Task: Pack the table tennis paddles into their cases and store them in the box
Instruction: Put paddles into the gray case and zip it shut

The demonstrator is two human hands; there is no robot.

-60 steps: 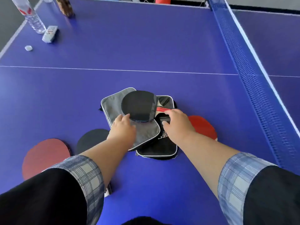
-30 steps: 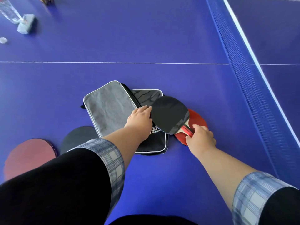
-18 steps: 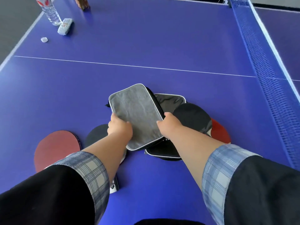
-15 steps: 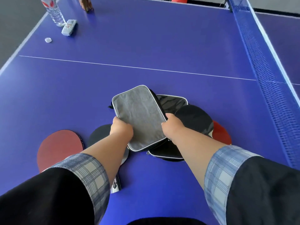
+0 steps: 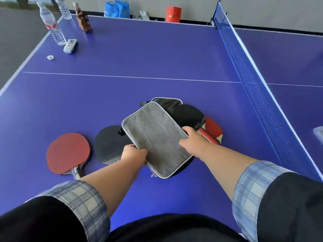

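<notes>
here the grey case (image 5: 155, 138) sits between both hands, lying tilted across the blue table (image 5: 139, 55) with its near corner by the table's front edge. the left hand (image 5: 133, 154) is closed around the case's left long edge near the lower corner, fingers curled under it. the right hand (image 5: 194, 141) pinches the right long edge, thumb on top and the other fingers hidden beneath. a small zipper pull (image 5: 153, 175) hangs at the case's near corner.

under and behind the grey case lies a black case (image 5: 167, 102) with white piping, only its far end showing. just right of it a black-faced paddle (image 5: 189, 115) rests partly on a red-faced paddle (image 5: 212, 127), their handles pointing toward the right wrist. to the left, a second black paddle (image 5: 109, 144) lies flat on the table, its right side tucked under the grey case and the left hand. beside that, well clear of the cases, a second red paddle (image 5: 68, 152) lies face up with its handle toward the person.

at the far left corner stand two water bottles (image 5: 52, 27), a brown bottle (image 5: 83, 18), a small white packet (image 5: 70, 45) and a bottle cap (image 5: 50, 57). the net (image 5: 253, 81) runs along the right side.
</notes>
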